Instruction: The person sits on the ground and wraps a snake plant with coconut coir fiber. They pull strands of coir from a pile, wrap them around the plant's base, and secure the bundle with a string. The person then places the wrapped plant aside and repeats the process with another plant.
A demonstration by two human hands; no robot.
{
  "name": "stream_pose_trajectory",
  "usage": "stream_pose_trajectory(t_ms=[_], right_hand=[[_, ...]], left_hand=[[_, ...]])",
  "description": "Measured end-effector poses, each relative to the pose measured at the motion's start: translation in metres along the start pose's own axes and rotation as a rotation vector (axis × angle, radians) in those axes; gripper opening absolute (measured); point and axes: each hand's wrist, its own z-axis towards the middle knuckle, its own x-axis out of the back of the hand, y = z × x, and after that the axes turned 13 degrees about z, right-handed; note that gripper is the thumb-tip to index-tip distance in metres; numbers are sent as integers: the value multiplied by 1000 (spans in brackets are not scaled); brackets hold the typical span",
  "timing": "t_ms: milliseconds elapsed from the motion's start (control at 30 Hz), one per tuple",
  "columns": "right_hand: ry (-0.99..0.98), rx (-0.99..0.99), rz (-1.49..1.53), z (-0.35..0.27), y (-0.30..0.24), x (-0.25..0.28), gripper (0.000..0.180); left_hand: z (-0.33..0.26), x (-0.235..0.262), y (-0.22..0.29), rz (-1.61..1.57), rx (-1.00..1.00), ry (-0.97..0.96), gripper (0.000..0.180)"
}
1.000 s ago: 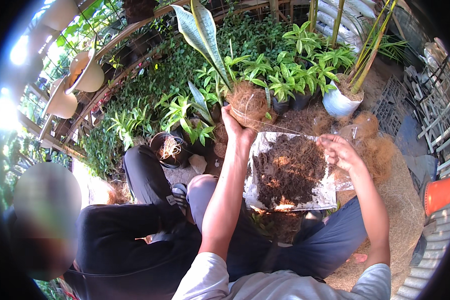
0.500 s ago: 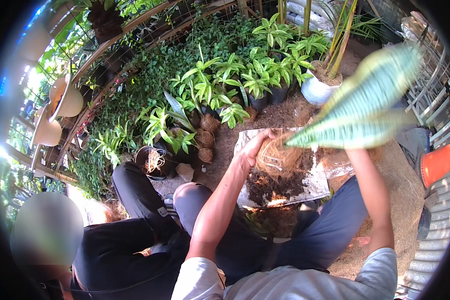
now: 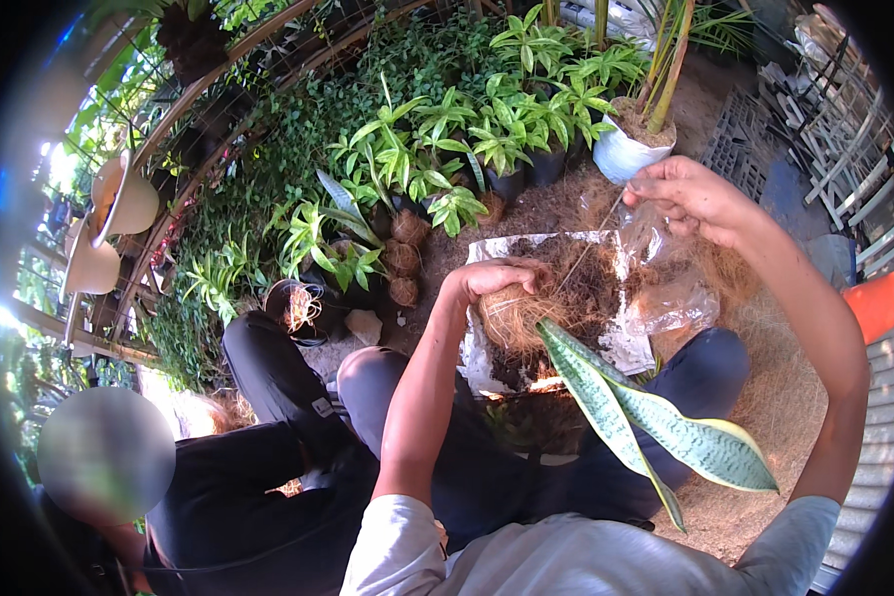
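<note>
My left hand (image 3: 500, 279) is clamped over the top of a round ball of shaggy brown fibre (image 3: 513, 324), held above the dark crumbly soil (image 3: 588, 260) on a white crumpled sheet (image 3: 476, 366). My right hand (image 3: 690, 199) is well apart, raised to the upper right, pinching a thin pale string (image 3: 600, 231) drawn taut from the ball.

I judge the ball light, springy and rough enough not to slip; its sides are the place to grip. The long, yellow-edged green leaves (image 3: 710, 452) growing from it look stiff yet easily creased, so I'd not grasp those.

They slant across my right thigh, the nearest obstacle to turning the ball. A clear crinkled plastic bag (image 3: 677, 303) lies just beside the soil; bushy green potted plants (image 3: 454, 196) and a white rounded pot (image 3: 627, 155) stand beyond.
</note>
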Motion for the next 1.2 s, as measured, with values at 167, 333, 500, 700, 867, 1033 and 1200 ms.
stream_pose_trajectory(t_ms=[167,333,500,700,867,1033,1200], right_hand=[[-3,60,50,1,-9,-19,20],[39,157,-97,-4,-21,-49,19],[2,430,-322,-12,-11,-56,21],[58,496,-586,-26,6,-67,24],[199,331,-1096,-38,-6,-23,41],[305,369,-1044,-43,-25,-14,38],[23,472,-950,-45,-3,-35,22]], left_hand=[[-9,2,13,31,14,194,28],[-23,22,4,118,-130,534,17],[-10,26,0,-209,69,1167,17],[-26,40,-3,-314,-90,1594,15],[-38,39,12,-269,-138,1638,9],[-30,34,16,-300,-300,1765,9],[-19,25,31,-838,-497,1587,22]])
